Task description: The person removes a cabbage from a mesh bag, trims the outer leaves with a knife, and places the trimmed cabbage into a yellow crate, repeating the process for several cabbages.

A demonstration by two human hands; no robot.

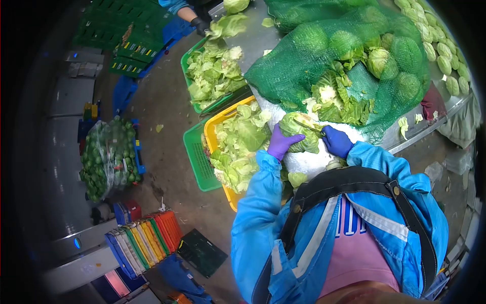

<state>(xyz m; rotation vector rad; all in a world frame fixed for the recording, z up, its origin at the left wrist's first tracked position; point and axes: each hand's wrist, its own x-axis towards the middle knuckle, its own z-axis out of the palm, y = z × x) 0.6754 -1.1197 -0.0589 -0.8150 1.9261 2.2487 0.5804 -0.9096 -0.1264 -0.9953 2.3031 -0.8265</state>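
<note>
A pale green cabbage (299, 133) rests at the table's near edge, in front of my body. My left hand (284, 142), in a purple glove, is wrapped round its left side. In a blue glove, my right hand (337, 141) is closed at the cabbage's right side. A thin knife (311, 126) runs from this hand across the top of the cabbage; its handle is hidden in the fist. Just beyond lie loose trimmed leaves (331, 99) on a green net sack (283, 66) with several whole cabbages in it.
Left of me stand a yellow crate (207, 133) and a green crate (185, 66), both heaped with leaves. A co-worker's gloved hand (200, 25) holds leaves above the green one. Trimmed cabbages (444, 65) line the table's far right. Stacked crates (144, 243) stand on the floor.
</note>
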